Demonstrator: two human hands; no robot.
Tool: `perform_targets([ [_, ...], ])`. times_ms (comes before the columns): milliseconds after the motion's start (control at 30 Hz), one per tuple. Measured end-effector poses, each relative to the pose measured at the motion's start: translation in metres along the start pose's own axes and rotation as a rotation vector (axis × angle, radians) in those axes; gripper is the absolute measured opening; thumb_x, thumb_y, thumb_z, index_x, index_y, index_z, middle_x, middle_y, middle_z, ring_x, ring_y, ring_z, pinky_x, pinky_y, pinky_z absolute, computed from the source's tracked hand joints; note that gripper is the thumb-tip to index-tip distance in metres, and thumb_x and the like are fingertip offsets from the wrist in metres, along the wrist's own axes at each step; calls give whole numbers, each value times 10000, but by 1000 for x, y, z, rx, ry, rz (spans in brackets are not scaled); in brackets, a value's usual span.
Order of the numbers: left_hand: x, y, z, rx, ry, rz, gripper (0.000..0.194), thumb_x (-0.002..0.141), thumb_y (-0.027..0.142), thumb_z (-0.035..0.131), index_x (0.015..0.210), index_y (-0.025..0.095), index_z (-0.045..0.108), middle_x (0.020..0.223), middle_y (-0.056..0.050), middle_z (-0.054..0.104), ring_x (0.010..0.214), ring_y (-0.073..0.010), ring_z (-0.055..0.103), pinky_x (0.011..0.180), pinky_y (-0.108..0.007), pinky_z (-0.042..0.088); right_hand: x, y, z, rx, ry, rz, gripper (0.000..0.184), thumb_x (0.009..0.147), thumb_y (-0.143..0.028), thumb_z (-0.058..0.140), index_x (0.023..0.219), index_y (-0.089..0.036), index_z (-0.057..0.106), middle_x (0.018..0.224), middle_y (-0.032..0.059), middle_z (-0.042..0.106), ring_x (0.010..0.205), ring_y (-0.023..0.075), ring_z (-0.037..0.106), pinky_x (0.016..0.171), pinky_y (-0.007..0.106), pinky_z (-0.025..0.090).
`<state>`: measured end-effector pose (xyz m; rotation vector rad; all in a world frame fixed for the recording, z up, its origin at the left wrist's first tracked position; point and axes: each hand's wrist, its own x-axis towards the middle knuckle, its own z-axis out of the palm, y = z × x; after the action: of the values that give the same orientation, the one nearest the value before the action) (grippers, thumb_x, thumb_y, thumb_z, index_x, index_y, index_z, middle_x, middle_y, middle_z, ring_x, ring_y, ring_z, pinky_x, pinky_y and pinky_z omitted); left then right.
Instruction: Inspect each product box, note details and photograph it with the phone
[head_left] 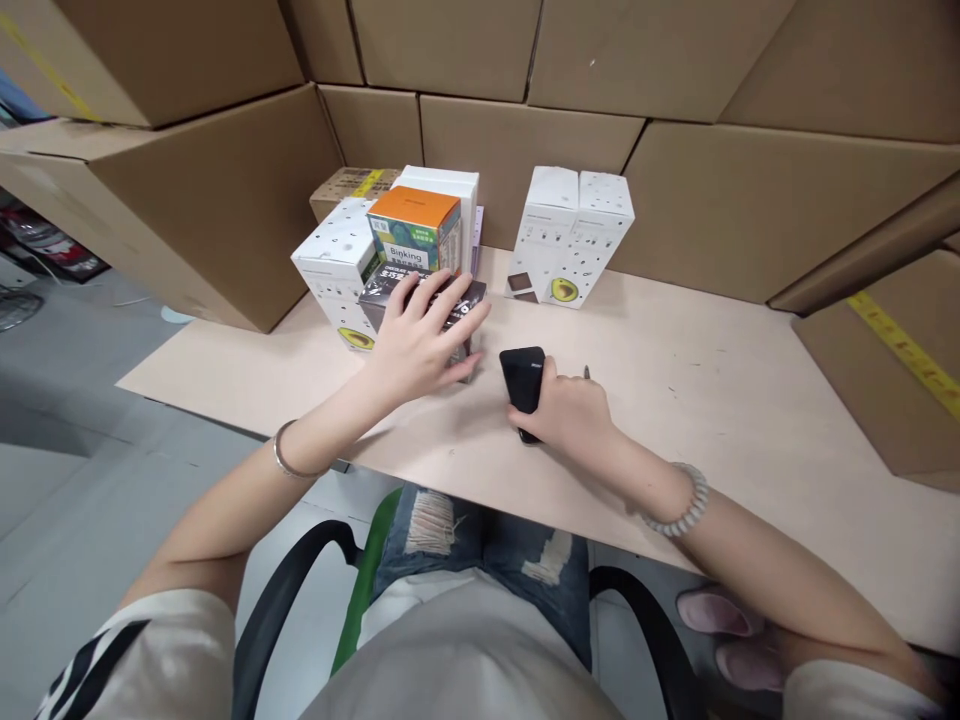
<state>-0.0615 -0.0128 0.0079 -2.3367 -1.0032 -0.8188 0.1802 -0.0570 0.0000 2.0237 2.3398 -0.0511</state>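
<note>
My left hand [420, 345] lies with its fingers spread over a dark brown box [386, 287] with white lettering and hides much of it. Behind that box stands a taller box with an orange top [415, 205], labelled "Binking". To its left is a white box with an avocado picture [334, 262]. Over the table's front half, my right hand [574, 405] is closed around a black smartphone [523, 385], gripping it by its right side. A small dark tip [586, 372] shows just behind the right hand; what it belongs to is hidden.
Two white avocado boxes [570, 235] stand side by side toward the back of the pale table [712, 400]. Large cardboard cartons [525, 150] wall in the back, with more at left [217, 200] and right [885, 370]. A brown carton with yellow tape [349, 185] sits behind the small boxes.
</note>
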Motion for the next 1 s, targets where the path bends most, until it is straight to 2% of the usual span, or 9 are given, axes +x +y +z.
perform_targets([
  [333,6,-32,21,-77,-12,-37,698,965,600,644,1571,259,582,1606,-170,627,1487,-445,571,1301,-664,314,3,0,6,-72,-44,-65,878,1030,-658,521,1444,115,558,1013,309,826,967,415,813,993,489,478],
  [433,4,-30,24,-66,32,-16,730,949,575,652,1610,287,538,1617,-139,616,1562,-446,516,1352,-690,248,9,9,2,-47,4,-89,791,1083,-655,415,1299,59,678,990,299,817,945,404,796,1023,512,473],
  [533,4,-13,28,-21,174,28,707,944,513,694,1605,333,524,1634,-119,607,1577,-437,514,1364,-722,236,33,28,-7,72,253,-100,616,1099,-555,394,1197,-50,732,1149,284,785,1134,432,740,1051,542,492],
  [600,7,7,31,-8,285,120,642,950,430,716,1562,334,549,1567,-118,664,1513,-406,592,1351,-713,302,60,44,-14,180,512,-12,504,1049,-443,485,1349,-81,669,1338,279,714,1287,443,662,1106,593,485],
  [667,15,30,35,-48,288,238,567,964,333,699,1517,334,572,1471,-89,729,1462,-350,648,1342,-660,378,93,57,-19,264,677,103,596,982,-373,567,1505,-88,552,1496,295,603,1419,450,572,1181,647,447],
  [767,33,64,45,-228,129,428,576,975,188,656,1543,174,566,1412,-160,747,1461,-323,647,1311,-558,470,139,66,-18,274,690,293,747,998,-348,540,1650,-38,345,1611,327,431,1585,440,420,1224,626,447],
  [833,45,81,54,-305,82,491,574,980,151,646,1538,55,553,1351,-221,751,1427,-337,662,1273,-526,510,162,65,-13,270,659,384,776,1038,-369,476,1687,-6,256,1625,345,381,1604,417,415,1213,585,481],
  [900,52,91,63,-381,139,463,537,987,142,620,1505,16,550,1279,-228,762,1352,-331,694,1228,-510,547,176,61,-5,308,689,414,813,1038,-386,481,1705,-7,212,1655,352,353,1614,404,414,1211,581,491],
  [1000,54,93,72,-459,244,360,461,1007,148,571,1456,48,549,1226,-199,771,1244,-317,730,1124,-501,616,184,57,5,362,799,391,898,990,-403,575,1704,-7,202,1702,359,307,1639,401,378,1242,593,463],
])
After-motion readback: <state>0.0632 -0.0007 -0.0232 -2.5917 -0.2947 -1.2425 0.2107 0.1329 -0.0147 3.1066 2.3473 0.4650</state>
